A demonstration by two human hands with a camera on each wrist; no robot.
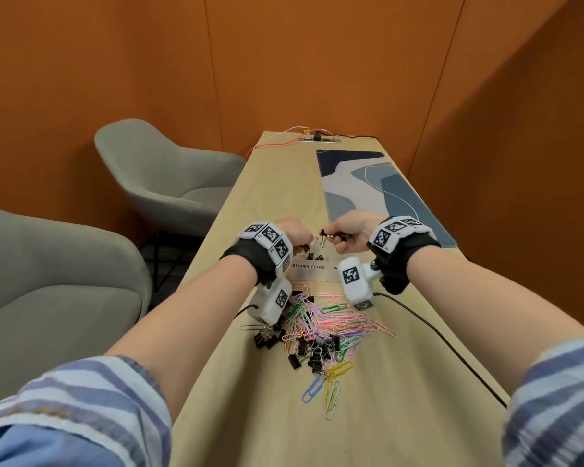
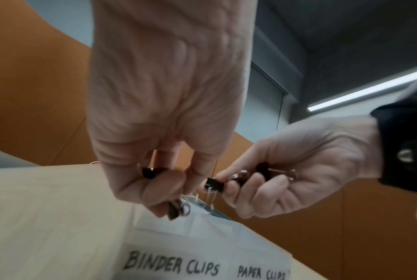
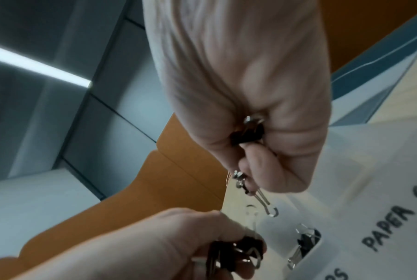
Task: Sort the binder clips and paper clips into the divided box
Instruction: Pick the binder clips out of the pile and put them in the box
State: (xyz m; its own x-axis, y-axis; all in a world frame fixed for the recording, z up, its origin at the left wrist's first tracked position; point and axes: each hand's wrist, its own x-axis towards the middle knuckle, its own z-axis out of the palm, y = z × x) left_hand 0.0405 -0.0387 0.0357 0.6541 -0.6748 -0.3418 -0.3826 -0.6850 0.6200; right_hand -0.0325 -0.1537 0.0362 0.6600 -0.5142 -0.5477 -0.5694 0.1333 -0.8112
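Observation:
Both hands hover over the clear divided box (image 1: 309,266), whose front carries the labels BINDER CLIPS and PAPER CLIPS. My left hand (image 1: 295,232) grips black binder clips (image 2: 149,172) in curled fingers above the binder-clip side. My right hand (image 1: 346,234) also holds black binder clips (image 2: 214,184), one (image 1: 424,232) pinched at its fingertips towards the left hand. A few binder clips (image 3: 305,243) lie inside the box. A mixed pile of coloured paper clips (image 1: 331,323) and black binder clips (image 1: 312,352) lies on the table nearer to me.
The long wooden table (image 1: 368,416) has a blue patterned mat (image 1: 371,183) beyond the box. A black cable (image 1: 445,342) runs along the right side. Two grey armchairs (image 1: 169,180) stand left of the table. Orange walls surround it.

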